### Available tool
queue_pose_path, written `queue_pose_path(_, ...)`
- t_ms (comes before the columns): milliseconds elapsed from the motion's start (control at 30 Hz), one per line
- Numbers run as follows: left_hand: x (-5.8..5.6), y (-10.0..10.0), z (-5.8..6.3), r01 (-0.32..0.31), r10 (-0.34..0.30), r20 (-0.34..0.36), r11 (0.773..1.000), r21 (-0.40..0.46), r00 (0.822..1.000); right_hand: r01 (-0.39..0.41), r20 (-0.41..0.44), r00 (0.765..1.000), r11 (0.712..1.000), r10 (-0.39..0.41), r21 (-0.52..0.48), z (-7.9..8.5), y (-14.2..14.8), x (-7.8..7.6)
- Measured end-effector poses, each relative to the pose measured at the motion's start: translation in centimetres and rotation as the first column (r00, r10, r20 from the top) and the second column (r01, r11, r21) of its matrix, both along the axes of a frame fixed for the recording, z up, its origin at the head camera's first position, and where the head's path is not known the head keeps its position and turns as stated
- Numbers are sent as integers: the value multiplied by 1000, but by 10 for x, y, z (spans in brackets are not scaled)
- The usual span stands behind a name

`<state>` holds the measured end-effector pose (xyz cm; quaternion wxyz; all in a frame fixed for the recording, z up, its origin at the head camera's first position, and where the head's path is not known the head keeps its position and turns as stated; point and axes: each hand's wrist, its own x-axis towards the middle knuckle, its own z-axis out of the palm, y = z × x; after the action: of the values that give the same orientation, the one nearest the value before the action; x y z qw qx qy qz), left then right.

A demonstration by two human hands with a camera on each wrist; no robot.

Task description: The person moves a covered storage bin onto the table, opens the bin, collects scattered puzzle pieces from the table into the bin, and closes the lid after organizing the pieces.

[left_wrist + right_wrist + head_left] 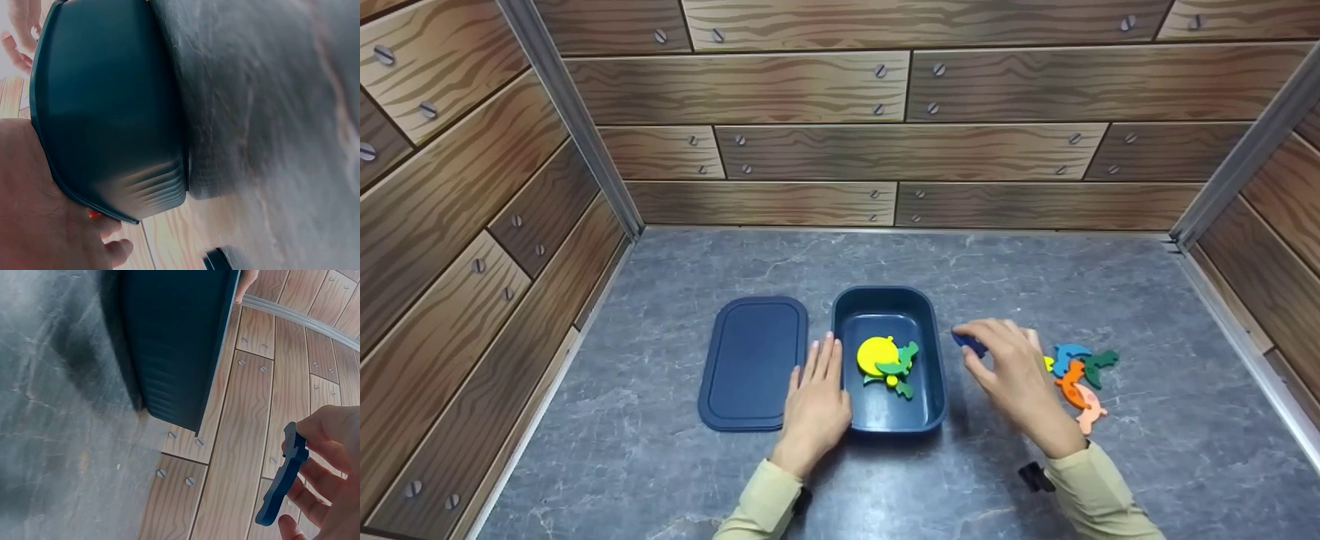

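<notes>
Right hand (pixel 1011 371) pinches the blue piece (pixel 969 342) at its fingertips; left hand (pixel 819 401) lies straight-fingered against the box (pixel 885 301), there between the 2 hands! Light pinch, left steadying, piece lifted clear of the box's edge: that looks best.

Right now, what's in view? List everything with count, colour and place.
Container: one, dark blue, centre
Lid: one, dark blue, left of container
Disc piece: one, yellow, in container
Other pieces: several, green and yellow, overlapping in container
Loose pieces: five visible; blue, dark green, orange, pink, yellow; right of container
Held piece: one, dark blue, pinched in right hand
Table: one, marbled grey, underneath
Plank-patterned walls: three, brown, back and sides
Metal strips: several, grey, wall edges
Wrist devices: two, black, by cuffs
Sleeves: two, pale yellow-green, forearms
Hands: two, left hand at container's left rim
</notes>
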<state>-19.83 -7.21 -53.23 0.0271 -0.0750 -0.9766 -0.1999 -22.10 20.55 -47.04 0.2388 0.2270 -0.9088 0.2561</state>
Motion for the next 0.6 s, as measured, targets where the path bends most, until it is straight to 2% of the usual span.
queue_pose_path(600,-1,-1,-2,3,-3,-6,1000,-9,1000,-89,-36,995,995,91,54,9,-32,-16)
